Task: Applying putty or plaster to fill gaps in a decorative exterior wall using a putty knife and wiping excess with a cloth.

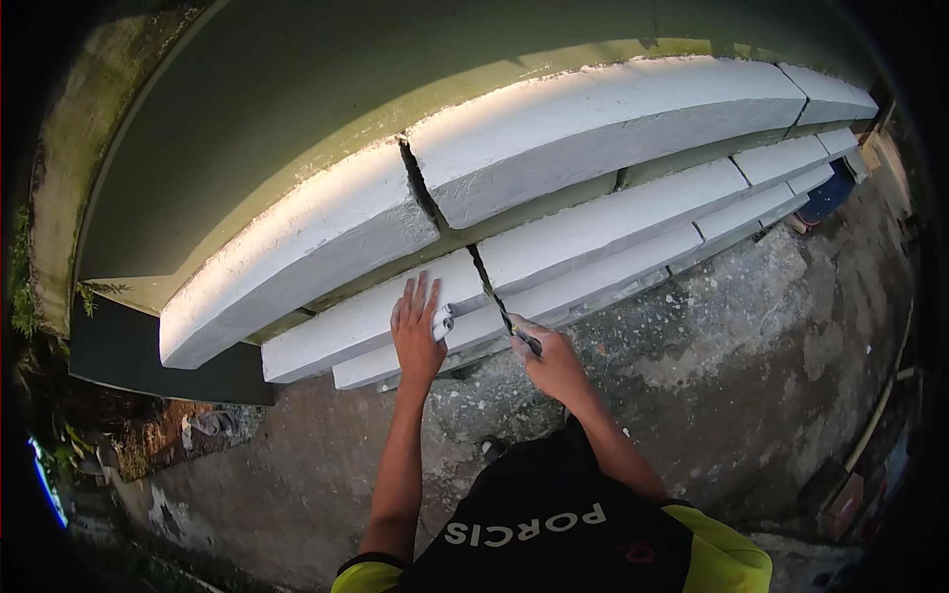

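Note:
My left hand (417,331) leans on the white middle ledge (376,308), its fingers stretched out over the surface. A small white roll (443,320), perhaps paper, appears tucked between thumb and forefinger; its exact kind does not show. My right hand (550,364) is closed round the dark handle of a thin hand tool (532,344). The tool's narrow end reaches to the dark vertical joint (482,269) between two white blocks. Its tip is hard to make out against the dark gap.
Above, a longer white block course (593,138) curves along a green wall (326,79), with a wider dark gap (420,188) in it. Stained concrete floor (712,346) lies below. A dark blue object (825,193) stands at the far right end; rubble (213,425) is at left.

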Available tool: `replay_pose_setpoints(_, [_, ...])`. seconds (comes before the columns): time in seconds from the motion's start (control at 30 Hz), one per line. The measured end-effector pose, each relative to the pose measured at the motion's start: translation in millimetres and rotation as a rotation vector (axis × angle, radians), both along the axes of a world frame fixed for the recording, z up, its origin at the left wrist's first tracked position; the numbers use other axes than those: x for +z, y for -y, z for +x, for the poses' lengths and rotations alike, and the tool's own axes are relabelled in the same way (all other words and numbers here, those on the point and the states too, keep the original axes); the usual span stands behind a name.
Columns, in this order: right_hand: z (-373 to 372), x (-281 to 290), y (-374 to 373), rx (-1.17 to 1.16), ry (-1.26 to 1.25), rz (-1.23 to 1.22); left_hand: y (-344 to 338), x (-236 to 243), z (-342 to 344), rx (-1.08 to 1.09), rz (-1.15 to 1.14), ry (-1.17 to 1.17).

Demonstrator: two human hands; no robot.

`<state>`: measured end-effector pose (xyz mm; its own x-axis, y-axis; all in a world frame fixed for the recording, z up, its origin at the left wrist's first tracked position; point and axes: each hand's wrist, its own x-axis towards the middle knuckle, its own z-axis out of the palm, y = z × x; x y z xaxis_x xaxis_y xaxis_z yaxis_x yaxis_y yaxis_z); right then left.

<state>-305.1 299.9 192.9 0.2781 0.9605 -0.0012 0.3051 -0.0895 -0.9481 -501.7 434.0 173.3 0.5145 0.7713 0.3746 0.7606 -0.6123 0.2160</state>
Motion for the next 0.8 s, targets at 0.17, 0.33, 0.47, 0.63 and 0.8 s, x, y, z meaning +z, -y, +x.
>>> replay_pose_setpoints(0.17, [12.4,8.5,4.9,0.078,0.001,-0.151,1.3,2.7,-2.0,-0.003,0.05,-0.003])
replay_pose_setpoints(0.33, [7.5,-3.0,18.0,0.047,0.368,0.117,0.8,0.9,-2.2,-0.003,0.012,0.012])
replay_pose_setpoints(0.47, [12.2,0.4,22.5,0.045,0.257,0.113,1.0,3.2,-2.9,0.003,-0.014,-0.005])
replay_pose_setpoints(0.63, [5.8,-13.8,24.3,-0.053,0.439,0.149,0.2,3.0,-5.0,0.004,-0.019,0.041])
replay_pose_setpoints(0.8, [-0.1,-7.2,24.4,-0.043,0.46,0.208,1.3,5.7,-7.0,0.011,-0.051,0.045])
